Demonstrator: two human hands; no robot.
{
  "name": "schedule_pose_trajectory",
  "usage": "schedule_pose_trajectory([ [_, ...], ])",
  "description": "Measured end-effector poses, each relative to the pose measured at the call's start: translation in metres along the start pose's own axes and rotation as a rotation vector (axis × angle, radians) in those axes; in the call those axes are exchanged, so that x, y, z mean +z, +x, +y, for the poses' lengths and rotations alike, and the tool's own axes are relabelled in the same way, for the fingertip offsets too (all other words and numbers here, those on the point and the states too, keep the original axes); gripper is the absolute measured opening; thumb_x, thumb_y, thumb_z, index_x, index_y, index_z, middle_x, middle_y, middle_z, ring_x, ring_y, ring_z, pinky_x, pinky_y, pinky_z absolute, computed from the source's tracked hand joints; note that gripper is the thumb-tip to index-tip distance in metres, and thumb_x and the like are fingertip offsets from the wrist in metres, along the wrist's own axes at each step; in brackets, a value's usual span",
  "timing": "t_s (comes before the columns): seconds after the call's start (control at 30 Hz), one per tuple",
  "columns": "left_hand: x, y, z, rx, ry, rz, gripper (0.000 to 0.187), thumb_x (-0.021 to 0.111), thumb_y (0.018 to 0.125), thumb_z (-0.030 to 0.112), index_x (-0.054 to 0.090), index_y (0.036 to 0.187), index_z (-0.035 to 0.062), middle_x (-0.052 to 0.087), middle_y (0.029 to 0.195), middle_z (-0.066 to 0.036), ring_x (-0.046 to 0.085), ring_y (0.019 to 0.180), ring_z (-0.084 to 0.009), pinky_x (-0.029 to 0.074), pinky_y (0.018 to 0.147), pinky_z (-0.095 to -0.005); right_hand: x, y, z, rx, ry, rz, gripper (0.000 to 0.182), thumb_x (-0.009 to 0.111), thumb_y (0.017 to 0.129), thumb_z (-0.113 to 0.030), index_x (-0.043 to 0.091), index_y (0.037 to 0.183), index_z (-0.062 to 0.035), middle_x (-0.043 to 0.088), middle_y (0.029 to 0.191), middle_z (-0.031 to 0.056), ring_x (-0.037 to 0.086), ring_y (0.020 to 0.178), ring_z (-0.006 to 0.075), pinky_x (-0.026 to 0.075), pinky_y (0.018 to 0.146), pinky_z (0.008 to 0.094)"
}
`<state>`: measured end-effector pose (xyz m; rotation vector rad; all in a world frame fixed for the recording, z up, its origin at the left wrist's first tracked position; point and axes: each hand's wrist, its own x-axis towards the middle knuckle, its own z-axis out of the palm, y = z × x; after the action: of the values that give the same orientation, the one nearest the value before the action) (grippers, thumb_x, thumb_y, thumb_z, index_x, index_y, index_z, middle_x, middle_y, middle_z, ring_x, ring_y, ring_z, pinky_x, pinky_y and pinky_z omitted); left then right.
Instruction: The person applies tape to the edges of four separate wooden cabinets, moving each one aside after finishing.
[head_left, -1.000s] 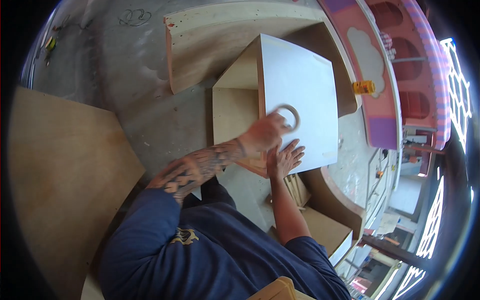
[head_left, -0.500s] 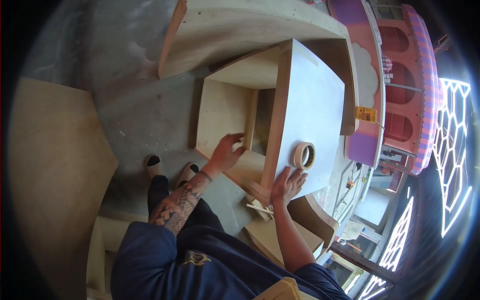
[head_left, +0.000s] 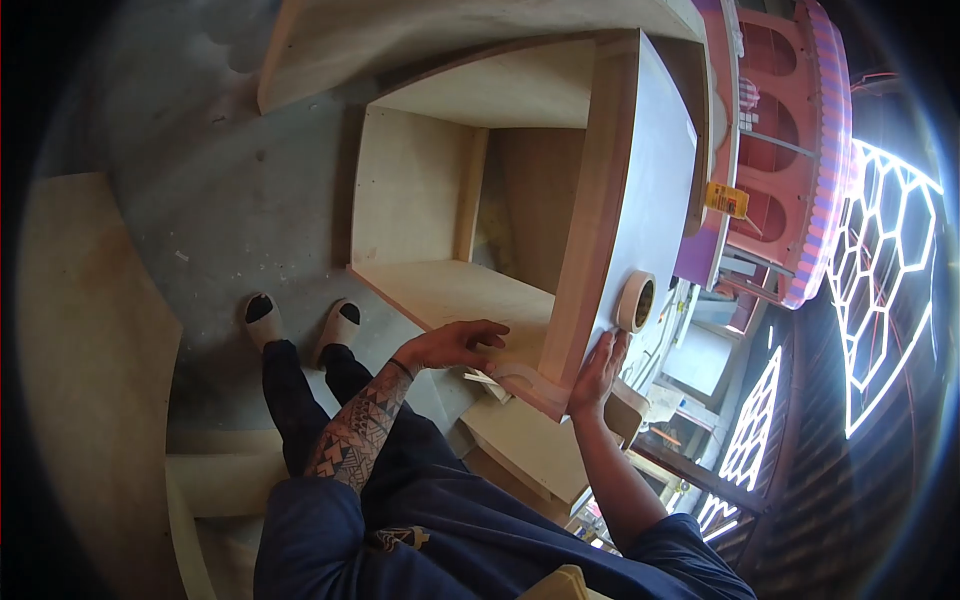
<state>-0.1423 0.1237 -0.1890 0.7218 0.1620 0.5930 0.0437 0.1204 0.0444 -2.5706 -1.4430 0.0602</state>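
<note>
A pale plywood cabinet (head_left: pixel 410 190) with an open front stands before me, its white panel (head_left: pixel 660 160) facing the right of the view. My right hand (head_left: pixel 598 372) lies on the white panel, fingers stretched out. Just past its fingertips a roll of masking tape (head_left: pixel 636 302) rests on the panel. My left hand (head_left: pixel 455 346), on the tattooed arm, hovers by the cabinet's near side, fingers bent and apart. Nothing shows clearly in it. Close to those fingers is a pale curved shape (head_left: pixel 525 378); whether it is a loose strip or part of the wood, I cannot make out.
A large curved wooden panel (head_left: pixel 480 35) stands beyond the cabinet. Another plywood sheet (head_left: pixel 90 380) is at the left. A yellow bottle (head_left: pixel 727 200) sits behind, near a pink and purple structure (head_left: pixel 775 130). My feet are on the grey floor (head_left: pixel 240 200).
My view has shifted, and the cabinet shows larger and more of its inside. My left hand has moved closer to the cabinet's near edge. My right hand stays on the white panel.
</note>
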Motion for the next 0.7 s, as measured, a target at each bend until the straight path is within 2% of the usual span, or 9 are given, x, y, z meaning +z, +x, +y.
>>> schedule_pose_trajectory([
  [0.07, 0.002, 0.0, -0.003, -0.019, -0.03, -0.008, 0.07, 0.083, 0.096, 0.018, 0.054, 0.158, 0.0065, 0.069, 0.14, -0.009, 0.059, 0.135, -0.0189, 0.042, 0.119, -0.0387, 0.001, -0.001, 0.0, -0.011, -0.026, 0.016, 0.078, 0.04, 0.114, -0.051, 0.032, 0.166, 0.0065, 0.029, 0.173, 0.0287, 0.022, 0.163, 0.0427, 0.016, 0.133, 0.0488],
  [0.1, 0.003, 0.0, -0.003, -0.023, -0.041, -0.016, 0.07, 0.083, 0.096, 0.018, 0.054, 0.158, 0.0065, 0.069, 0.14, -0.009, 0.059, 0.135, -0.0189, 0.042, 0.119, -0.0387, 0.0, -0.001, 0.0, -0.022, 0.003, 0.008, 0.078, 0.04, 0.114, -0.051, 0.032, 0.166, 0.007, 0.03, 0.173, 0.0291, 0.023, 0.162, 0.0432, 0.018, 0.132, 0.0491],
  [0.17, 0.003, 0.001, -0.007, -0.034, -0.125, -0.005, 0.051, 0.081, 0.097, 0.017, 0.067, 0.144, 0.005, 0.073, 0.123, -0.003, 0.062, 0.123, -0.0137, 0.044, 0.115, -0.0348, 0.001, -0.001, 0.0, -0.022, 0.021, -0.001, 0.077, 0.04, 0.114, -0.05, 0.033, 0.165, 0.0075, 0.031, 0.172, 0.0295, 0.025, 0.161, 0.0437, 0.019, 0.132, 0.0494],
  [0.2, 0.004, 0.002, -0.01, -0.041, -0.137, -0.012, 0.051, 0.081, 0.097, 0.017, 0.067, 0.144, 0.005, 0.073, 0.123, -0.003, 0.062, 0.123, -0.0137, 0.044, 0.115, -0.0348, 0.001, -0.001, 0.001, -0.026, 0.021, 0.007, 0.077, 0.04, 0.114, -0.049, 0.033, 0.165, 0.0077, 0.031, 0.171, 0.0298, 0.026, 0.16, 0.044, 0.02, 0.131, 0.0495],
  [0.3, 0.006, 0.005, -0.011, -0.033, -0.181, 0.01, 0.028, 0.079, 0.098, 0.015, 0.074, 0.123, 0.0028, 0.074, 0.108, 0.003, 0.065, 0.105, -0.0088, 0.051, 0.102, -0.0298, 0.002, 0.0, 0.003, -0.018, 0.03, 0.014, 0.077, 0.04, 0.114, -0.05, 0.033, 0.165, 0.0084, 0.032, 0.171, 0.0303, 0.027, 0.16, 0.0443, 0.021, 0.131, 0.049],
  [0.4, 0.007, 0.007, -0.017, -0.008, -0.255, 0.005, 0.027, 0.078, 0.099, 0.015, 0.074, 0.123, 0.0034, 0.074, 0.109, 0.003, 0.065, 0.101, -0.0077, 0.053, 0.096, -0.0294, -0.001, -0.004, -0.002, 0.01, 0.02, -0.007, 0.08, 0.04, 0.114, -0.052, 0.032, 0.165, 0.0097, 0.03, 0.172, 0.0303, 0.026, 0.161, 0.0434, 0.02, 0.131, 0.0478],
  [0.53, 0.008, 0.004, -0.015, -0.03, -0.231, 0.047, 0.031, 0.079, 0.099, 0.014, 0.073, 0.127, 0.0031, 0.074, 0.117, -0.001, 0.066, 0.11, -0.0118, 0.053, 0.098, -0.0309, -0.003, -0.004, -0.005, 0.01, -0.024, -0.021, 0.084, 0.039, 0.113, -0.055, 0.03, 0.165, 0.0104, 0.029, 0.172, 0.0303, 0.023, 0.163, 0.0415, 0.017, 0.132, 0.0463],
  [0.67, 0.008, -0.004, -0.003, -0.032, -0.232, 0.072, 0.041, 0.069, 0.105, 0.03, 0.071, 0.135, 0.003, 0.075, 0.124, -0.006, 0.065, 0.119, -0.0165, 0.051, 0.104, -0.0338, -0.002, -0.006, -0.014, 0.035, 0.023, -0.023, 0.085, 0.038, 0.113, -0.056, 0.029, 0.165, 0.0114, 0.028, 0.173, 0.0301, 0.022, 0.163, 0.0413, 0.017, 0.133, 0.0458],
  [0.7, 0.007, -0.005, -0.004, -0.032, -0.239, 0.073, 0.041, 0.069, 0.105, 0.03, 0.071, 0.135, 0.003, 0.075, 0.124, -0.006, 0.065, 0.119, -0.0165, 0.051, 0.104, -0.0338, -0.001, -0.004, -0.008, 0.025, 0.017, -0.023, 0.084, 0.038, 0.114, -0.055, 0.03, 0.165, 0.0113, 0.028, 0.173, 0.0299, 0.023, 0.163, 0.0411, 0.017, 0.132, 0.0457],
])
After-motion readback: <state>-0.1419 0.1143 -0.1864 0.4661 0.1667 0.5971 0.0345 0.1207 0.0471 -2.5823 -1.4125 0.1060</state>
